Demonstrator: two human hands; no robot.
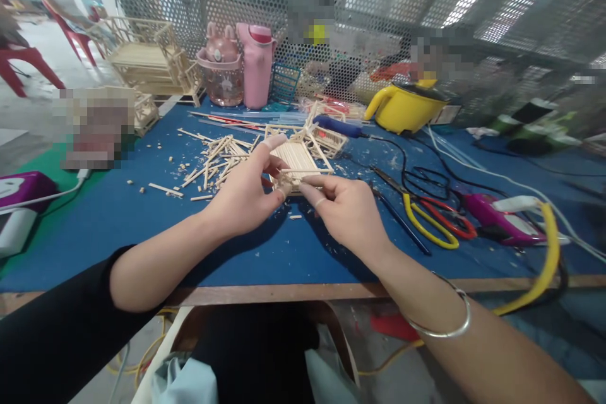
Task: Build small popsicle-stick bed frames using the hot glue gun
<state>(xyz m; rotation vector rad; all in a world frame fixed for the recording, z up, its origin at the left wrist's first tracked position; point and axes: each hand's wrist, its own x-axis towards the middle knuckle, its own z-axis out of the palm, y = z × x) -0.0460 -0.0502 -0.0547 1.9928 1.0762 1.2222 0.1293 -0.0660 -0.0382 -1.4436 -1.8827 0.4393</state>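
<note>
A small model made of thin wooden sticks (296,156), with a slatted panel and upright frame pieces, rests on the blue work surface in front of me. My left hand (246,192) grips its near left corner, thumb below and fingers curled over the side. At the near edge, my right hand (348,208) has thumb and fingers pinched together on the model; the exact part between the fingertips is hidden. One thin stick runs across the model just above the right fingers. Both hands have pale coverings on some fingertips.
Loose cut sticks (222,161) lie left of the model. Behind it are a blue-handled tool (338,126), a pink bottle (257,66) and a yellow pot (409,107). Scissors (430,214) and a purple glue gun (506,218) with cables are at right. A larger stick model (142,57) stands back left.
</note>
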